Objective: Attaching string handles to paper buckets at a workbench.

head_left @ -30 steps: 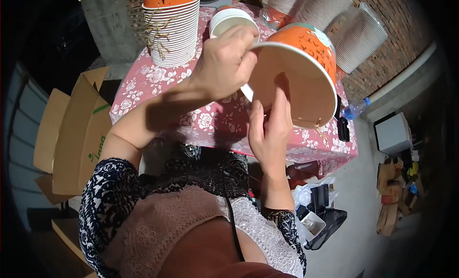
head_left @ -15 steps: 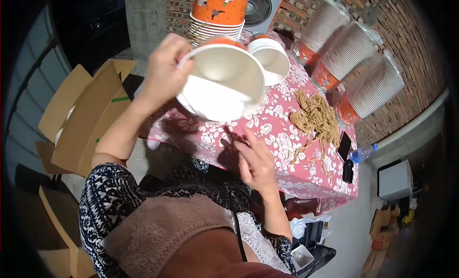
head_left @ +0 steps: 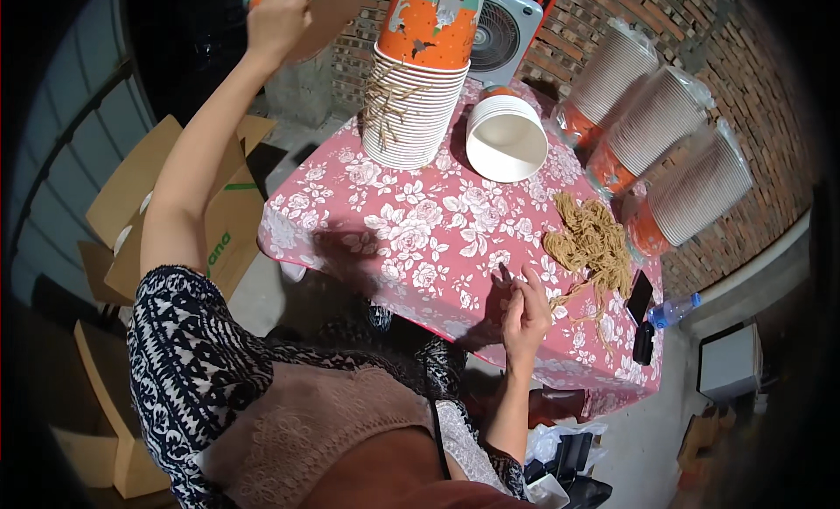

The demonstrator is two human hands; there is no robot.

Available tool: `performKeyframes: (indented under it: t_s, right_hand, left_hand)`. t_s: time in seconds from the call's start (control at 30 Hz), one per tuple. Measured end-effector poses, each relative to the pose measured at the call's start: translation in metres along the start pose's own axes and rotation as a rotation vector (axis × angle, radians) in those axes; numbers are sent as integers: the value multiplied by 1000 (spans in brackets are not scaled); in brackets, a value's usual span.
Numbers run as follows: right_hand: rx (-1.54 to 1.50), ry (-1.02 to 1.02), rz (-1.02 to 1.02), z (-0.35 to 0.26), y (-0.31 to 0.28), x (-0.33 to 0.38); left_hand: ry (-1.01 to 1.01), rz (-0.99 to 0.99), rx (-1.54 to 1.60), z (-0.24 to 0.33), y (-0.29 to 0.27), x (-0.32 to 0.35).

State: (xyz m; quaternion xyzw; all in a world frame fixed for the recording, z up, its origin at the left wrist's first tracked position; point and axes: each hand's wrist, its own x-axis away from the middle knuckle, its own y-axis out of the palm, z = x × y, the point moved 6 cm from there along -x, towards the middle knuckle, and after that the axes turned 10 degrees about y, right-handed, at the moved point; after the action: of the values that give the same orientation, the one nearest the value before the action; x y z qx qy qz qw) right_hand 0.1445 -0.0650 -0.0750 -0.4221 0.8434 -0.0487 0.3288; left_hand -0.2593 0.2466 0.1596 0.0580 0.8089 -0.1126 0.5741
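I note my left hand point(head_left: 278, 19) raised high at far left, gripping an orange, pale-lined paper bowl point(head_left: 324, 10) tilted by the frame's top edge, while my right hand point(head_left: 525, 312) rests loosely curled on the floral tablecloth point(head_left: 411, 238) beside tan cords point(head_left: 591, 242).

Worktop point(head_left: 411, 238) cloth: pink with white flower print. Stacked paper bowls point(head_left: 418, 80): white ribbed rims, top one orange with teal band and small animal drawing. Bowl point(head_left: 317, 9) in left hand point(head_left: 278, 15): orange outside, tan base. Loose bowl point(head_left: 506, 138): white inside. Bagged stacks point(head_left: 661, 137): white, orange bases. String bundle point(head_left: 591, 240): tan. Sleeve point(head_left: 188, 352): black-and-white pattern. Cardboard boxes point(head_left: 210, 229): brown, green marks.
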Motion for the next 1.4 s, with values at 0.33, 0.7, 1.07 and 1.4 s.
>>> performKeyframes:
  t_s: [0.33,0.7,1.07,1.4]
  right_hand:
    - [42,-21,16,18,2,2]
    - [15,67,19,22,-2,2]
    - [83,51,11,17,4,1]
    - [83,-19,9,9,6,1]
  left_hand:
    - [187,594,575,105,8,-127]
    - [745,180,573,186,-18,-97]
    - [650,30,403,151,15,-139]
    - [420,-39,583,165,13,-92]
